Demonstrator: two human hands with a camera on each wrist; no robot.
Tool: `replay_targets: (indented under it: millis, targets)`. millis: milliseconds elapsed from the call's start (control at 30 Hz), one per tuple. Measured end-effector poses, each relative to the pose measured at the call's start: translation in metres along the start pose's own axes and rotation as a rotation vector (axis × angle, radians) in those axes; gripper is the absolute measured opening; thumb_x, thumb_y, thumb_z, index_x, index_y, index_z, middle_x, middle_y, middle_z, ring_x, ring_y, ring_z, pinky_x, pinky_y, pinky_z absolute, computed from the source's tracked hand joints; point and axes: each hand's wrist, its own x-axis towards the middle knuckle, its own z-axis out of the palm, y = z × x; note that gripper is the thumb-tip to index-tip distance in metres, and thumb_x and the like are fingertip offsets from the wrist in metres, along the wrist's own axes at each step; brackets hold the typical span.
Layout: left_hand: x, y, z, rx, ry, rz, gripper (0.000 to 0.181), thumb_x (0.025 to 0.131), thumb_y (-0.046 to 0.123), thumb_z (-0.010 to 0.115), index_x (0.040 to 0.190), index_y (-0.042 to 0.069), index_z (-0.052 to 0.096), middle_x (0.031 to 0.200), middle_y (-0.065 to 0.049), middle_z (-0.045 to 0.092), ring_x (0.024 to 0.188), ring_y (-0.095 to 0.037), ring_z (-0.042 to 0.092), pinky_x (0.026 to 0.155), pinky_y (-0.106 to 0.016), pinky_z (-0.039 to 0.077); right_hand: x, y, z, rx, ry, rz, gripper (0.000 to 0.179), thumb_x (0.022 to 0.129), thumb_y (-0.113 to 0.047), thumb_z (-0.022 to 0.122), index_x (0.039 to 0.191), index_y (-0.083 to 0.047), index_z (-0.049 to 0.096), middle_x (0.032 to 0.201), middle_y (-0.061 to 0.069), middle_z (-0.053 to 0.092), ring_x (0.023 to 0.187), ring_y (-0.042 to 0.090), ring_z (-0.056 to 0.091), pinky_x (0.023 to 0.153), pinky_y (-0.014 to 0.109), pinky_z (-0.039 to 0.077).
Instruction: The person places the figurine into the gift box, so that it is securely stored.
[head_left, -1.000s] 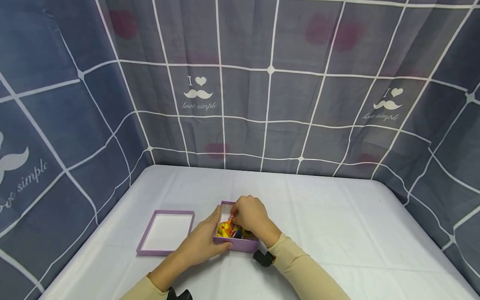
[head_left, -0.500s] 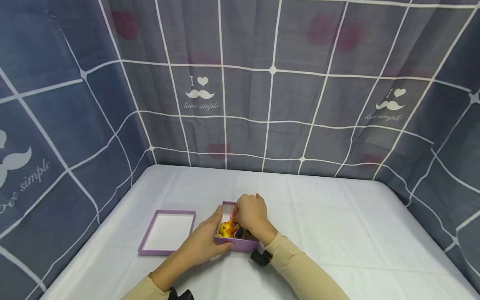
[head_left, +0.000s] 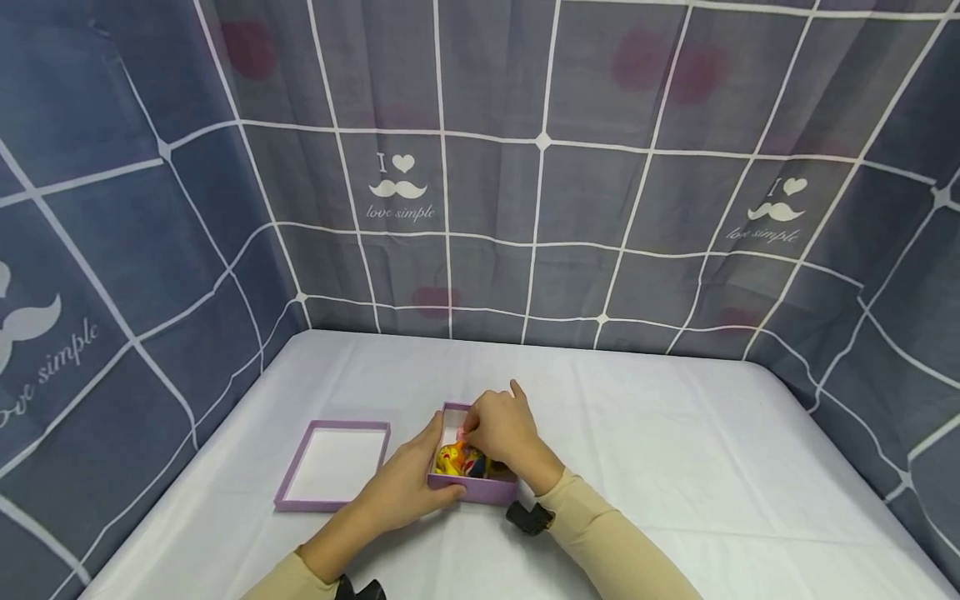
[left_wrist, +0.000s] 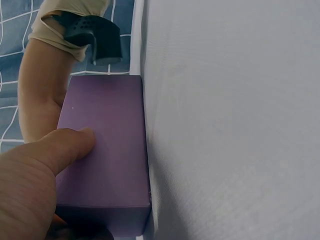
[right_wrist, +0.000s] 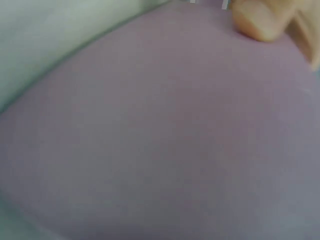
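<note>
A purple open-topped box [head_left: 483,492] sits on the white cloth, holding small colourful toy figures. One is a yellow-orange figure [head_left: 450,459]; beside it lies a dark blue and red figure [head_left: 476,463]. My left hand [head_left: 407,477] grips the box, fingers along its left side and thumb [left_wrist: 75,145] on the purple front wall. My right hand [head_left: 504,427] reaches in over the right wall, its curled fingertips pinching a small pink piece [head_left: 461,434], mostly hidden by the hand. In the right wrist view, the blurred box wall [right_wrist: 150,130] fills most of the picture.
The purple-rimmed lid [head_left: 332,465] lies to the left, white inside up. White cloth [head_left: 675,450] covers the table. Grey-blue checked curtains [head_left: 487,192] enclose the back and sides. A black wrist device [head_left: 529,517] hangs below the right sleeve.
My right hand stays over the box, shifting slightly, and one of its fingers now sticks up higher. My left hand, the box and the lid keep their places.
</note>
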Motion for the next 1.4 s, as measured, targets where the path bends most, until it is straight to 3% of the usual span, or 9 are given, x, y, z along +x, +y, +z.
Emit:
replay_targets:
  millis: [167, 367, 667, 767, 867, 967, 1100, 1233, 1400]
  targets:
    - [-0.001, -0.001, -0.001, 0.002, 0.001, 0.003, 0.108, 0.078, 0.039, 0.082, 0.152, -0.006, 0.018, 0.155, -0.023, 0.024, 0.139, -0.031, 0.033, 0.111, -0.044, 0.031, -0.005, 0.001, -0.019, 0.110, 0.011, -0.003, 0.010, 0.076, -0.020, 0.081, 0.083, -0.013, 0.079, 0.076, -0.006, 0.072, 0.081, 0.017, 0.068, 0.106, 0.055, 0.037]
    - [-0.002, -0.004, -0.001, 0.011, 0.011, 0.000, 0.109, 0.077, 0.039, 0.083, 0.152, -0.007, 0.018, 0.155, -0.024, 0.024, 0.139, -0.032, 0.032, 0.112, -0.045, 0.030, -0.009, 0.001, -0.038, 0.197, -0.029, 0.093, 0.026, 0.080, -0.024, 0.077, 0.102, -0.010, 0.076, 0.098, 0.005, 0.074, 0.082, 0.017, 0.065, 0.068, 0.034, 0.055]
    - [-0.004, -0.010, -0.005, -0.060, 0.011, -0.032, 0.108, 0.076, 0.038, 0.084, 0.152, -0.006, 0.021, 0.155, -0.020, 0.027, 0.138, -0.030, 0.035, 0.110, -0.044, 0.033, -0.022, -0.008, -0.045, 0.267, 0.022, 0.088, 0.037, 0.082, -0.027, 0.073, 0.116, -0.010, 0.072, 0.112, 0.004, 0.071, 0.100, 0.019, 0.065, 0.079, 0.037, 0.056]
    - [-0.005, -0.015, -0.014, -0.139, -0.020, -0.047, 0.105, 0.078, 0.037, 0.082, 0.152, -0.006, 0.020, 0.154, -0.021, 0.029, 0.135, -0.030, 0.040, 0.108, -0.043, 0.037, -0.025, -0.014, -0.046, 0.307, 0.038, 0.068, 0.040, 0.086, -0.025, 0.068, 0.123, -0.010, 0.068, 0.118, 0.005, 0.069, 0.069, 0.011, 0.063, 0.067, 0.030, 0.055]
    - [-0.006, -0.020, -0.031, -0.254, -0.046, -0.051, 0.100, 0.082, 0.029, 0.079, 0.152, -0.005, 0.017, 0.154, -0.022, 0.027, 0.134, -0.031, 0.041, 0.106, -0.039, 0.037, -0.027, -0.021, -0.047, 0.348, 0.048, 0.053, 0.043, 0.090, -0.021, 0.064, 0.131, -0.008, 0.062, 0.120, 0.007, 0.067, 0.040, 0.005, 0.040, 0.049, 0.026, 0.048]
    - [-0.006, -0.024, -0.052, -0.325, -0.032, -0.035, 0.093, 0.088, 0.024, 0.075, 0.153, -0.004, 0.015, 0.156, -0.021, 0.023, 0.137, -0.032, 0.037, 0.106, -0.036, 0.036, -0.027, -0.028, -0.048, 0.376, 0.041, 0.056, 0.048, 0.090, -0.019, 0.060, 0.137, -0.008, 0.057, 0.086, 0.004, 0.069, 0.033, 0.003, 0.024, 0.040, 0.024, 0.040]
    - [-0.009, -0.029, -0.079, -0.283, 0.056, -0.014, 0.072, 0.100, 0.023, 0.057, 0.153, -0.005, 0.017, 0.155, -0.023, 0.026, 0.138, -0.036, 0.033, 0.106, -0.042, 0.035, -0.026, -0.037, -0.049, 0.412, 0.029, 0.053, 0.054, 0.089, -0.020, 0.059, 0.141, -0.009, 0.052, 0.046, -0.007, 0.035, 0.032, 0.004, 0.022, 0.039, 0.024, 0.036]
    - [-0.011, -0.036, -0.100, -0.186, 0.162, -0.034, 0.052, 0.106, 0.015, 0.040, 0.151, -0.007, 0.024, 0.151, -0.024, 0.035, 0.132, -0.037, 0.043, 0.106, -0.051, 0.034, -0.027, -0.048, -0.047, 0.476, 0.004, 0.035, 0.058, 0.089, -0.020, 0.058, 0.145, -0.010, 0.047, 0.042, -0.012, 0.028, 0.032, 0.006, 0.024, 0.038, 0.024, 0.036]
    - [-0.012, -0.044, -0.114, -0.081, 0.266, -0.057, 0.047, 0.105, 0.009, 0.034, 0.147, -0.010, 0.030, 0.143, -0.026, 0.045, 0.125, -0.040, 0.051, 0.103, -0.056, 0.038, -0.026, -0.062, -0.041, 0.509, -0.014, 0.023, 0.062, 0.088, -0.022, 0.059, 0.147, -0.012, 0.045, 0.045, -0.012, 0.034, 0.039, 0.005, 0.028, 0.050, 0.025, 0.043]
